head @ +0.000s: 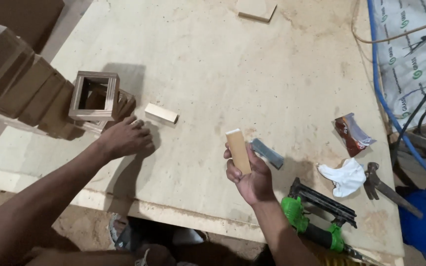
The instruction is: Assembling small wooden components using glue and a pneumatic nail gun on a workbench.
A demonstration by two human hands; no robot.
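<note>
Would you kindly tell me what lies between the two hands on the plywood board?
In the head view, only bare plywood board lies between left hand and right hand.

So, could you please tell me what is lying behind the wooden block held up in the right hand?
Behind the wooden block in the right hand, a grey strip lies on the plywood board. Only its right part shows; the block and fingers cover its left end.

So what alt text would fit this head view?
The right hand holds a small wooden block upright over a plywood table, while the left hand rests by an open wooden frame. A green nail gun lies nearby.
</note>
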